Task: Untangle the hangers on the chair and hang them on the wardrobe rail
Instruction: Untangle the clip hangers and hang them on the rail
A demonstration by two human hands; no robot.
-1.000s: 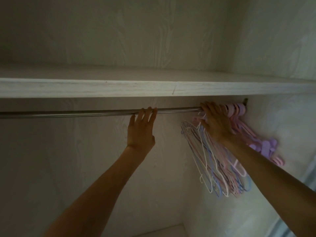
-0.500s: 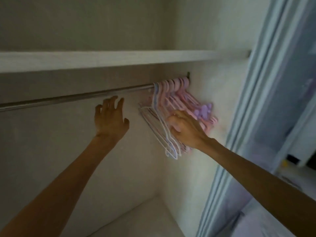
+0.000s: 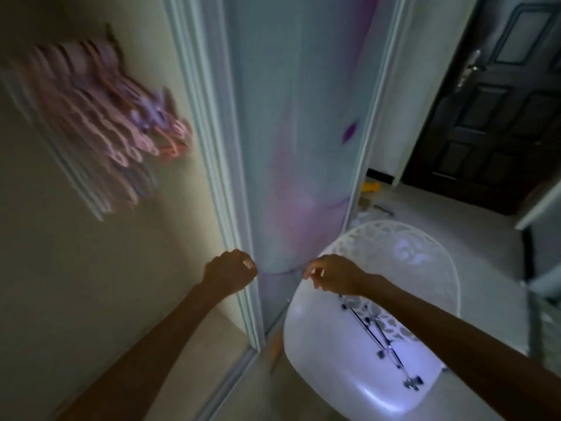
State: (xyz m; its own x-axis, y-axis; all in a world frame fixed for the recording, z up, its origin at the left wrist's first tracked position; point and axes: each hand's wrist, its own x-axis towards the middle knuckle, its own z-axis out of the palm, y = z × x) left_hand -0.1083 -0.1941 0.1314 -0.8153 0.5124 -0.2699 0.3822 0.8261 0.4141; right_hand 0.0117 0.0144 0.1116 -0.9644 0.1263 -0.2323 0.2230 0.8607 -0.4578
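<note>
Empty hands over the chair.
Loosely curled left hand (image 3: 228,272) and right hand (image 3: 332,274) hold nothing; blurred pink plastic hangers (image 3: 100,132) hang inside; white perforated plastic chair (image 3: 373,323) seat looks cleared.

The scene is dim and muted, with a cool bluish cast. The brightest patch is a soft glare on the seat of the white chair (image 3: 349,360) at near right. The hangers (image 3: 100,126) at far left are smeared by strong motion blur, outlines doubled. Both forearms lie in shadow. Door frame lines bow from wide-angle distortion, and the dark door (image 3: 501,101) at far right is underexposed.
</note>
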